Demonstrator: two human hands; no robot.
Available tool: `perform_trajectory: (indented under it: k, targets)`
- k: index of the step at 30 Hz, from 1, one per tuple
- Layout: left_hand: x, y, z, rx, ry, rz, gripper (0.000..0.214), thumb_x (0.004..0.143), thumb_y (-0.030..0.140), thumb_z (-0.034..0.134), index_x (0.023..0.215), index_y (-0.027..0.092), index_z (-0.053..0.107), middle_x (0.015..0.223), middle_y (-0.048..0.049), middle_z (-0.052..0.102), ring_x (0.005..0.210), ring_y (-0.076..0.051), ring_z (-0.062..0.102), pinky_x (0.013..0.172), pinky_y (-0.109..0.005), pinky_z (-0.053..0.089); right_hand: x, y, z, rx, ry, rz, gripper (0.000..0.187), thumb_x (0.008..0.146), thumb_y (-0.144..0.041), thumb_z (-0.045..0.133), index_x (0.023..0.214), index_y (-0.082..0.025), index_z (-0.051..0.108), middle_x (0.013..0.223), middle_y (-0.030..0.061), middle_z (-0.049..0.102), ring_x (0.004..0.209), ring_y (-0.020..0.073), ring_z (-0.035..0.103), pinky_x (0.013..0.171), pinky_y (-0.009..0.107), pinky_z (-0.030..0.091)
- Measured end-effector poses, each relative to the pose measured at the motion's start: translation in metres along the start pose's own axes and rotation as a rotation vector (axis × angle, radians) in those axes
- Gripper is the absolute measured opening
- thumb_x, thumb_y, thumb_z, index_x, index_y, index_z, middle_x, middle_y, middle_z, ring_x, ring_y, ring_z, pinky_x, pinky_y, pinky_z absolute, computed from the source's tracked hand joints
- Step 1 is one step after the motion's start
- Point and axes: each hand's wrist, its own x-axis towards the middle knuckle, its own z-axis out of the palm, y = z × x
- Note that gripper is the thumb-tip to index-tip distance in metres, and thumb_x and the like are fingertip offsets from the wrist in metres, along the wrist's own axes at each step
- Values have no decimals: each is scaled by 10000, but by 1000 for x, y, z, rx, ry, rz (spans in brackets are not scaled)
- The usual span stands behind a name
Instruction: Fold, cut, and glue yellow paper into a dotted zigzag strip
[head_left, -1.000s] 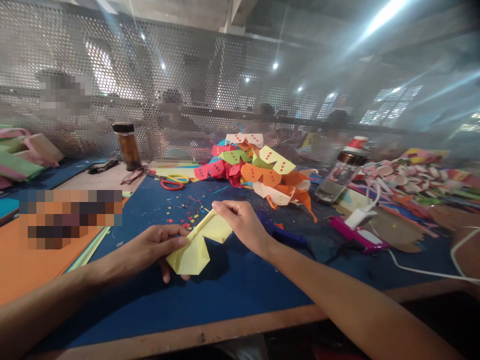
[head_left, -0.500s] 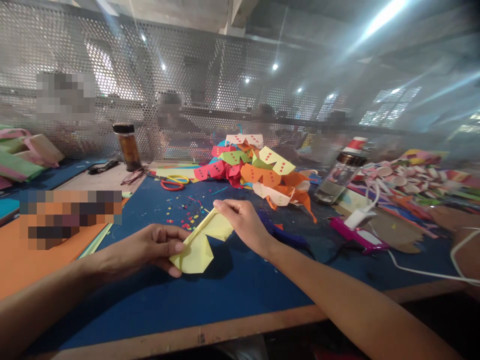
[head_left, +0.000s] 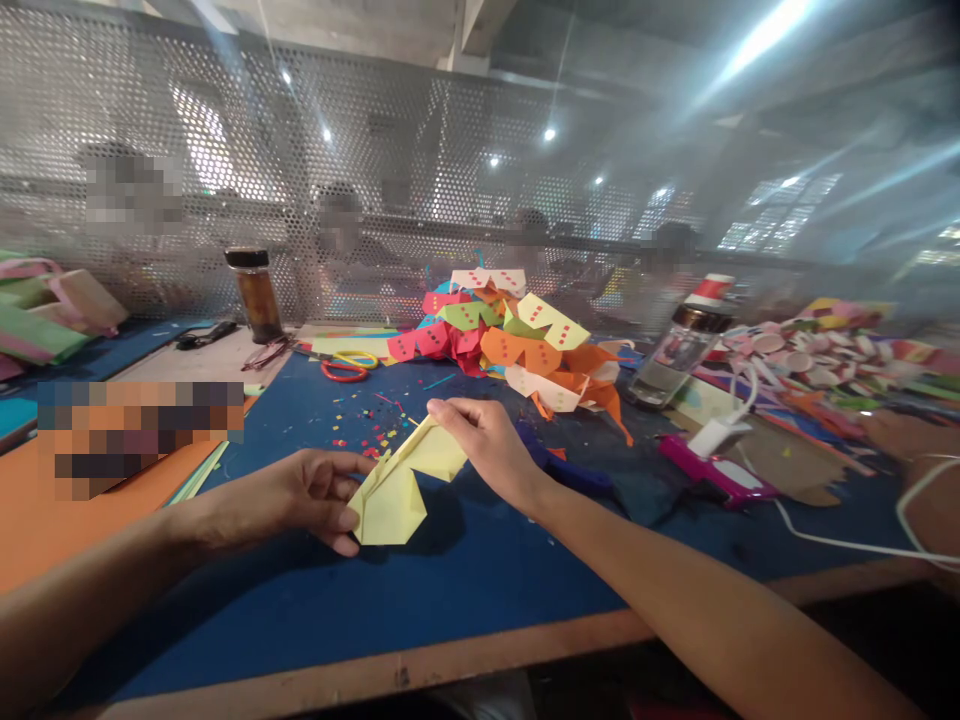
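A folded piece of yellow paper [head_left: 394, 510] with a notch cut in its lower edge is held over the blue table between both hands. My left hand [head_left: 319, 497] pinches its left end between thumb and fingers. The upper right end is gripped by my right hand [head_left: 484, 440], thumb on top. Along the upper edge runs a narrow folded strip. Tiny coloured paper bits [head_left: 375, 425] lie on the table behind the paper. A dark blue tool [head_left: 577, 472], partly hidden by my right wrist, rests beyond it; its kind is unclear.
Colourful folded paper shapes [head_left: 521, 350] are piled at the back. Scissors [head_left: 350, 365] and a brown-filled bottle [head_left: 256, 297] stand left of them. A glass bottle [head_left: 675, 355] leans right, near a magenta power strip [head_left: 716, 475]. Orange paper [head_left: 45, 530] lies left; a perforated screen [head_left: 420, 150] rises behind.
My left fingers have shifted slightly left and down on the paper's left end, where the folded strip now stands a little loose. My right hand has hardly moved.
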Motion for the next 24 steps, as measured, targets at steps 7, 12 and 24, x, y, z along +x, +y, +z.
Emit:
perform_trajectory:
  k: [7, 12, 24]
  targets:
    - [0, 1, 4, 25, 43, -23, 446, 785, 206, 778, 1214, 208, 655, 985, -59, 749, 835, -155, 687, 758, -255, 558, 0, 1, 0, -4, -1, -6, 457, 915, -468, 506, 581, -221, 315, 607, -55, 227, 563, 106, 231, 500, 283, 184]
    - [0, 3, 5, 87, 55, -27, 361, 831, 296, 743, 1170, 192, 675, 999, -79, 762, 896, -175, 709, 785, -251, 559, 1, 3, -1, -9, 11, -7, 459, 919, -464, 505, 583, -222, 305, 612, -55, 214, 567, 107, 230, 502, 282, 179]
    - [0, 0, 6, 125, 84, -36, 279, 842, 407, 720, 943, 148, 704, 882, -101, 783, 798, -187, 735, 735, -251, 576, -1, 0, -2, 19, -45, 0, 422, 912, -462, 508, 592, -199, 429, 612, -48, 276, 575, 107, 276, 512, 272, 208]
